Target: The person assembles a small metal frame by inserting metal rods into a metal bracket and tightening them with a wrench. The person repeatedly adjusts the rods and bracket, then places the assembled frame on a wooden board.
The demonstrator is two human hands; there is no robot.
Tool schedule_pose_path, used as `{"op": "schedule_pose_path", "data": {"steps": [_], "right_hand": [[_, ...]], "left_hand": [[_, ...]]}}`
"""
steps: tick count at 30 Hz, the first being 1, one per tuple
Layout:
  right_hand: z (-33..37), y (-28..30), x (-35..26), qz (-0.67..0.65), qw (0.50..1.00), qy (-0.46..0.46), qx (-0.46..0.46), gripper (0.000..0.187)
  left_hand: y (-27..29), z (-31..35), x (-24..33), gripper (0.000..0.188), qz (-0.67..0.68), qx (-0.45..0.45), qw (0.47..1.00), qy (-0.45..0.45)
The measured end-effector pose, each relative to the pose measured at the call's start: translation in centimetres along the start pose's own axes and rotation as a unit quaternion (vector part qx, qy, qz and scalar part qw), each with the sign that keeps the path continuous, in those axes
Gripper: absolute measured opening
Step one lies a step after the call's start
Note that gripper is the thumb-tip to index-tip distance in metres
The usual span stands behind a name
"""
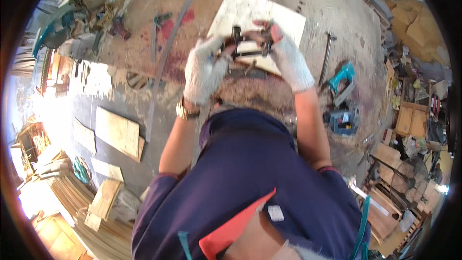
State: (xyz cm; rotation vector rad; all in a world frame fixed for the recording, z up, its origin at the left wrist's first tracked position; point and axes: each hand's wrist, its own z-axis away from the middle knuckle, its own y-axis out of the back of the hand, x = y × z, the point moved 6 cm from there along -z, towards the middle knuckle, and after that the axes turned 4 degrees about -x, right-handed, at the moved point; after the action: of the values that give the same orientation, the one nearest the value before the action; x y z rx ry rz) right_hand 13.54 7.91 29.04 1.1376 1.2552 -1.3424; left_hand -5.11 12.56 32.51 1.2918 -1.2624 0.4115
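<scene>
Worn and blotched with red stain, the surface spreads out on every side of the fingers, and tools lie scattered across it. Beyond and beneath the fingers lies a pale, speckled board. Off to the right of the fingers I see a long metal tool and a teal power tool.

Both hands seem to be steadying one black metal tool while working its parts, which I judge goes best if one end is kept firm while the other is turned or shifted. The left hand has its fingers curled in, pinching the tool's left end; the right hand has its fingers closed about the other end. I'd keep the bar level between the two grips and clear the knit glove cuffs and fingertips from any screw or joint that might nip. Holding it low over the board would be sensible too, so a loose part has only a short drop.

As for its looks, the tool is dark and slim: a straight bar runs between the two sets of fingers, with a rounded knob standing up beside the left ones. Its finer parts are too blurred and covered to make out.
</scene>
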Motion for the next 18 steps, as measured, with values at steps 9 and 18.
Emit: {"op": "schedule_pose_path", "data": {"steps": [9,18], "right_hand": [[1.1,-0.8,1.4,-0.037,0.999,0.007,-0.02,0.079],[0.8,-1.4,3.6,-0.036,0.998,0.01,-0.043,0.081]], "left_hand": [[-0.9,2.3,-2.6,0.026,-0.05,0.011,0.998,0.019],[-1.7,3.0,-6.3,0.024,-0.014,0.02,0.997,0.069]]}}
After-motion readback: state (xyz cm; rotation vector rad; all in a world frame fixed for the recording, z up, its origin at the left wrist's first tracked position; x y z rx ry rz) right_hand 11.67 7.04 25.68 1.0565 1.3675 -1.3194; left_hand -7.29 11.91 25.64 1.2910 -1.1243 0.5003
